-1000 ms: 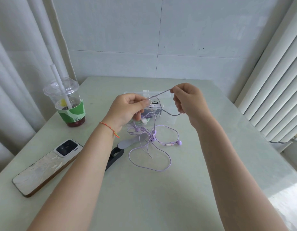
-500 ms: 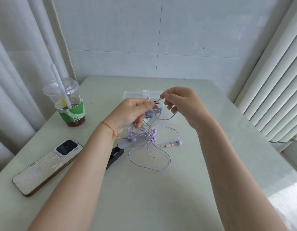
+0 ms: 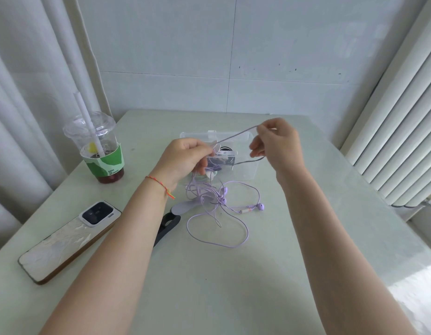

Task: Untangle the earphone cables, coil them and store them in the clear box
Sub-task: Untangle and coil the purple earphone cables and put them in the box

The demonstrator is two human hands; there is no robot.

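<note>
While a grey cable is stretched taut between the two hands above the box, most of the job looks to be ahead. The left hand pinches one end of that span with fingers curled round it, and what seems to be part of the purple bundle hangs from the same grip; the right hand, raised a little higher, pinches the other end between thumb and fingers, with the cable running on below it in a slack dark curve back toward the box. The purple earphones lie mostly on the table just in front of the box — a loose knot of loops near the left wrist, one wide loop spread toward the viewer, an earbud out to the right. Nothing of them looks coiled. Something dark sits inside the box, possibly a cable already stored, though I cannot tell through the plastic. I judge this the untangling or first winding of the grey cable — the purple set remains to be freed, coiled and boxed. A phone and a cup stand off to the left.
</note>
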